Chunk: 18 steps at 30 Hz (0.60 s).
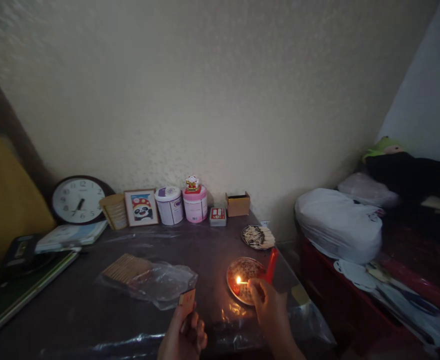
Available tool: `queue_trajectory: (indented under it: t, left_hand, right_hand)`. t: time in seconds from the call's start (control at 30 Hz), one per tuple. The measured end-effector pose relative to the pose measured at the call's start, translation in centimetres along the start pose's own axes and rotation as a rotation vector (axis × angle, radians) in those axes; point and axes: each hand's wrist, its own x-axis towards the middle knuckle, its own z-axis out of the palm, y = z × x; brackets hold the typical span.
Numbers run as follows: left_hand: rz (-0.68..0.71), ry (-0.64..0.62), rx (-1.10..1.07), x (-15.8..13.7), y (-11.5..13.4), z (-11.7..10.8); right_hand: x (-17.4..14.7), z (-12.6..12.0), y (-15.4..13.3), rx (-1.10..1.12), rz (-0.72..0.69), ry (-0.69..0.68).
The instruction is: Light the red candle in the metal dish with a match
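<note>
A burning match [244, 283] is pinched in the fingertips of my right hand [268, 306], its flame pointing up at the left end. My left hand [185, 332] grips a small tan matchbox [187, 301] upright between thumb and fingers. Under the flame lies a round patterned plate [230, 270] with a shiny rim. At the plate's right side a red candle [272, 265] stands tilted a little to the right, unlit and partly hidden by my right hand. Farther back is a small dish [258, 237] heaped with matchsticks.
A clear plastic bag [167, 285] with a bundle of brown sticks [126, 267] lies on the dark table [92, 300]. Along the wall stand a clock [79, 200], a panda picture [141, 207], two tins [169, 206] and an open cardboard box [238, 205]. White bags [336, 222] are at right.
</note>
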Motion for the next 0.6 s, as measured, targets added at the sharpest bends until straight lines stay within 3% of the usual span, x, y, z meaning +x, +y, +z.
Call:
queue_trajectory:
  t: [0.6]
  left_hand:
    - [0.035, 0.025, -0.038, -0.4, 0.2, 0.5]
  right_hand:
    - [0.0, 1.1, -0.5, 0.009, 0.024, -0.018]
